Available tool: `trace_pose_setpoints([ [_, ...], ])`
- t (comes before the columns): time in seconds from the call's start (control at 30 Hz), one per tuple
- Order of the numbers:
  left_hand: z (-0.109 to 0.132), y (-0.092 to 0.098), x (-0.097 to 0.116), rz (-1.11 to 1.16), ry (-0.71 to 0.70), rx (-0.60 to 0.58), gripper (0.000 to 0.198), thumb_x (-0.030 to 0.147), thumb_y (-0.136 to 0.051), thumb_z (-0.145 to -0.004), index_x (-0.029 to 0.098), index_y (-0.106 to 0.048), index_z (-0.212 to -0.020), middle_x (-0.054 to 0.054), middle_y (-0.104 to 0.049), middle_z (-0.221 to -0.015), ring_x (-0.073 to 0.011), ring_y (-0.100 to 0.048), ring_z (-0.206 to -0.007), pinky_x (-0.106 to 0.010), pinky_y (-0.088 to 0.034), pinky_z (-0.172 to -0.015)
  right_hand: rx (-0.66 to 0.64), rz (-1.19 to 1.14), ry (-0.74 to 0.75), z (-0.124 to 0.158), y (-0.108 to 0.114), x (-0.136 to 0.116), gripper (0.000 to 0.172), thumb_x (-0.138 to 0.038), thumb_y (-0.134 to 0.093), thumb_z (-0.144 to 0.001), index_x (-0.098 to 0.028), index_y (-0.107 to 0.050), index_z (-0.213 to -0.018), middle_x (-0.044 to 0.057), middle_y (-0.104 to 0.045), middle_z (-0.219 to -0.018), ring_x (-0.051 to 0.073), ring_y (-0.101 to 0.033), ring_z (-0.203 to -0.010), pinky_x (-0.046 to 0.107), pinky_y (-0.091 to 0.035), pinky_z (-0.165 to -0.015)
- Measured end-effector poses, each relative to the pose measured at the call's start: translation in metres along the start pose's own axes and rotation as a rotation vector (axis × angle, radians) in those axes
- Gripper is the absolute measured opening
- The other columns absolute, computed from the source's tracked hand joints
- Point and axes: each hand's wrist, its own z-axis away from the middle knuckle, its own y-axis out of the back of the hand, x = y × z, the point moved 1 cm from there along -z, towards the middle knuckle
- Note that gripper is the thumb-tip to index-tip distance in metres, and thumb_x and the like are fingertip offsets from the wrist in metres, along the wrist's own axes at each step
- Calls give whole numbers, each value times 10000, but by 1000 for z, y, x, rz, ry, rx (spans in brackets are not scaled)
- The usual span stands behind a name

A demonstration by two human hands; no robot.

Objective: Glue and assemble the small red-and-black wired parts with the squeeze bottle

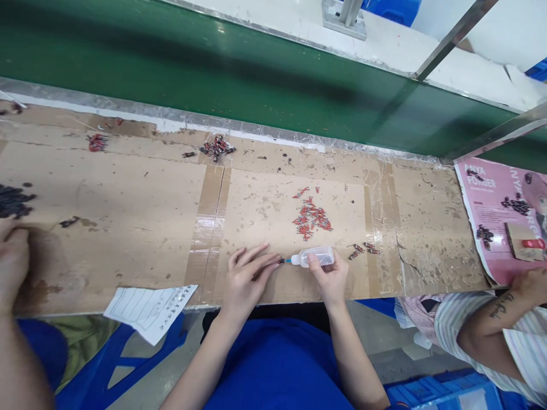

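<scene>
Taped cardboard (162,228) covers the bench below a long green strip (213,80). One translucent squeeze bottle (321,256) lies sideways in the right hand (331,278), fingers wrapped round it, its long axis running left-right. Its single blue nozzle tip (288,261) points left at one small dark component (281,260), pinched between the left hand's (248,274) fingertips. Beyond them sits one loose pile of red-bodied components (315,217), too overlapped to count.
</scene>
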Motion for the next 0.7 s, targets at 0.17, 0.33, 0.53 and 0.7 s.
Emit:
trace_pose_setpoints([
  [0.17,1,0,-2,6,0,-12,132,320,-618,-898,321,-750,-903,0,-784,-921,-240,-697,-1055,-467,-391,-1033,-4,-7,1,0,0,-1,244,-432,-698,-705,-203,-624,-667,25,-681,-610,174,-608,-550,278,-502,-524],
  [0.33,1,0,-2,-7,-23,-9,127,316,-619,-904,312,-746,-913,0,-784,-929,-237,-700,-1052,-457,-395,-1022,22,-31,-3,1,0,-2,234,-416,-707,-701,-202,-618,-668,21,-684,-611,180,-618,-557,280,-506,-528],
  [0.53,1,0,-1,-22,-43,-13,110,289,-632,-899,309,-739,-918,9,-783,-938,-239,-700,-1056,-450,-386,-1011,54,-69,-3,2,0,-5,194,-379,-707,-700,-198,-639,-691,30,-714,-640,191,-649,-578,290,-531,-554],
  [0.7,0,0,0,0,-62,10,90,277,-645,-895,299,-732,-905,20,-784,-929,-234,-706,-1042,-433,-374,-1003,46,-76,19,1,1,-6,186,-367,-704,-694,-200,-624,-667,25,-706,-616,187,-646,-557,280,-526,-533],
])
